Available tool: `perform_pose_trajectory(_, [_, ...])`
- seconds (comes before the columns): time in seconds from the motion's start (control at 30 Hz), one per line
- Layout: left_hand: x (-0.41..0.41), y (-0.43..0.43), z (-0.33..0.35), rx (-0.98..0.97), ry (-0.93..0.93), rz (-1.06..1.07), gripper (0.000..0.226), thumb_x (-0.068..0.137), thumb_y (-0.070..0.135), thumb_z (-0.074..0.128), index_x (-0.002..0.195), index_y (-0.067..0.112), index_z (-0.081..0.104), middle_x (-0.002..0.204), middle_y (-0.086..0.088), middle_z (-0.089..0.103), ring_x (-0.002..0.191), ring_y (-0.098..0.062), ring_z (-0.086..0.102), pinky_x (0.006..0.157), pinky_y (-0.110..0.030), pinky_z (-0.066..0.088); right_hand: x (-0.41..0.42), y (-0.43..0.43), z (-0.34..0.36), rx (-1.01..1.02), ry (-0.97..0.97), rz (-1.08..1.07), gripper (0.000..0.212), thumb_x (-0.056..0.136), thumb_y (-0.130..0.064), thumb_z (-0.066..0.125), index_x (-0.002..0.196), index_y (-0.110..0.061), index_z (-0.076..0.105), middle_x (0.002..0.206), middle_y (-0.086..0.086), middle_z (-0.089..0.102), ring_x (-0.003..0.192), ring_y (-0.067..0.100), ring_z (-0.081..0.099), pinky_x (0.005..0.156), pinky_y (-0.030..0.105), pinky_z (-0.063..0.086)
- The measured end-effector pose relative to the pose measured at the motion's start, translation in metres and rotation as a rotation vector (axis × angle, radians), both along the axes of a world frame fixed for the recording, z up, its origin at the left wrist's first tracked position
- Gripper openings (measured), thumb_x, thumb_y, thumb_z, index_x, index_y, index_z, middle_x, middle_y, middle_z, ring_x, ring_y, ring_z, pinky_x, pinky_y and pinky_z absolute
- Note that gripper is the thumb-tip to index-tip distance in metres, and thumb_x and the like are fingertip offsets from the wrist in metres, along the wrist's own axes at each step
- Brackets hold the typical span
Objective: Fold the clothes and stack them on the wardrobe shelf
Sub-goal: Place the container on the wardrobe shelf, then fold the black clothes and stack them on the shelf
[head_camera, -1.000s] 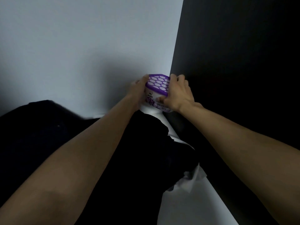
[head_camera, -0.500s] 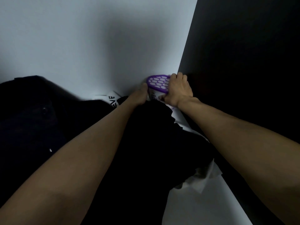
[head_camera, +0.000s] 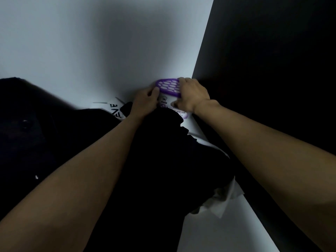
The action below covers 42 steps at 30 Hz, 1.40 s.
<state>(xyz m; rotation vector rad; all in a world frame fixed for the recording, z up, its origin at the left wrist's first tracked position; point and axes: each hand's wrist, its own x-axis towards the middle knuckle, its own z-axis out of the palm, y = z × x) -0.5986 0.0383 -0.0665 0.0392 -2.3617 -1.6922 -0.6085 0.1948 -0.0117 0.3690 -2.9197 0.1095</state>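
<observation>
So both forearms come in from the bottom corners, and between them sits a pile of black clothes (head_camera: 163,170) on the white shelf (head_camera: 218,233), filling most of the lower middle. It's so dark I can't make out folds or how many pieces there are. A bit of white fabric (head_camera: 224,200) sticks out from under the pile's right edge. A second dark heap (head_camera: 27,128) fills the left side, cut off by the frame.

Further back, at the centre, a white piece with black letters (head_camera: 115,110) peeks out, mostly covered.

Right in the far corner, where the pale back wall (head_camera: 91,42) meets the dark side panel (head_camera: 272,70), there's a small white tub (head_camera: 166,104) with a purple honeycomb lid (head_camera: 168,87). No idea what's in it, and the label is too blurry to read. The left hand (head_camera: 145,100) is curled against its left side, thumb up by the lid. The right hand (head_camera: 192,95) wraps over the lid's right edge, thumb on the front.
</observation>
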Motion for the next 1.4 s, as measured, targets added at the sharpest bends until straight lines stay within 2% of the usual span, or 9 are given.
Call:
perform_pose_trajectory(0.17, [-0.001,0.001,-0.001,0.115,0.056,0.031,0.017,0.100,0.029,0.055,0.095,0.023,0.070,0.080,-0.003,0.071,0.078,-0.021,0.069,0.083,-0.048,0.058,-0.004,-0.001,0.004,0.034,-0.026,-0.034,0.075,0.073,-0.048,0.078,0.132,-0.013,0.048,0.130,0.009,0.053,0.124,0.030,0.048,0.099,0.041,0.045])
perform_pose_trajectory(0.33, [0.001,0.002,0.003,0.081,-0.012,-0.004,0.030,0.102,0.029,0.050,0.111,0.009,0.072,0.101,-0.014,0.074,0.098,-0.028,0.070,0.089,-0.040,0.055,-0.005,-0.004,0.008,0.079,-0.050,-0.065,0.075,0.073,-0.049,0.079,0.132,-0.013,0.048,0.130,0.009,0.054,0.121,0.030,0.052,0.096,0.041,0.046])
perform_pose_trajectory(0.43, [0.015,0.005,0.017,-0.076,0.002,0.073,0.027,0.099,0.019,0.049,0.100,0.005,0.071,0.105,-0.017,0.072,0.097,-0.025,0.066,0.073,-0.025,0.042,0.006,-0.006,0.013,0.057,-0.090,-0.081,0.078,0.075,-0.047,0.080,0.136,-0.014,0.045,0.135,0.009,0.052,0.125,0.030,0.050,0.101,0.043,0.046])
perform_pose_trajectory(0.6, [0.067,-0.003,0.043,-0.090,0.051,0.161,0.028,0.093,0.012,0.055,0.118,0.006,0.066,0.116,-0.011,0.070,0.107,-0.022,0.064,0.087,-0.021,0.042,0.056,0.000,0.025,-0.251,0.107,-0.090,0.058,0.087,-0.031,0.071,0.136,-0.013,0.046,0.139,0.008,0.049,0.130,0.029,0.045,0.098,0.042,0.045])
perform_pose_trajectory(0.7, [0.103,-0.012,0.050,-0.051,0.112,0.179,0.027,0.091,0.005,0.053,0.115,0.004,0.066,0.111,-0.011,0.071,0.102,-0.019,0.064,0.081,-0.013,0.039,0.097,-0.001,0.036,-0.524,0.191,-0.024,0.052,0.092,-0.021,0.059,0.142,-0.013,0.047,0.146,0.005,0.046,0.126,0.026,0.052,0.104,0.038,0.044])
perform_pose_trajectory(0.83, [0.159,-0.009,0.064,0.041,0.164,0.195,0.028,0.087,0.001,0.051,0.110,0.006,0.066,0.101,-0.004,0.068,0.099,-0.022,0.066,0.087,-0.023,0.047,0.160,-0.010,0.046,-0.790,0.288,0.131,0.046,0.092,-0.012,0.053,0.138,-0.019,0.053,0.140,-0.001,0.050,0.102,0.014,0.060,0.096,0.036,0.051])
perform_pose_trajectory(1.0, [0.244,-0.022,0.086,0.004,0.215,0.200,0.033,0.085,0.005,0.054,0.116,0.009,0.064,0.098,0.001,0.068,0.092,-0.015,0.066,0.094,-0.030,0.051,0.222,-0.034,0.041,-0.917,0.266,0.149,0.043,0.090,-0.006,0.051,0.132,-0.013,0.058,0.134,0.004,0.057,0.102,0.007,0.055,0.100,0.026,0.045])
perform_pose_trajectory(1.27, [0.388,-0.084,0.109,-0.469,0.103,0.339,0.031,0.086,0.016,0.054,0.115,0.026,0.061,0.108,0.010,0.066,0.102,-0.014,0.062,0.098,-0.037,0.049,0.298,-0.094,0.025,-0.884,0.064,0.555,0.040,0.092,-0.007,0.055,0.133,-0.011,0.055,0.131,0.006,0.059,0.107,0.020,0.059,0.097,0.029,0.045])
perform_pose_trajectory(1.4, [0.461,-0.099,0.116,-1.034,-0.209,0.395,0.019,0.086,0.030,0.051,0.096,0.027,0.067,0.093,0.004,0.066,0.090,-0.026,0.063,0.076,-0.036,0.047,0.330,-0.115,0.001,-0.751,-0.147,0.695,0.035,0.092,-0.014,0.062,0.127,-0.010,0.061,0.128,0.007,0.061,0.119,0.019,0.056,0.097,0.016,0.036])
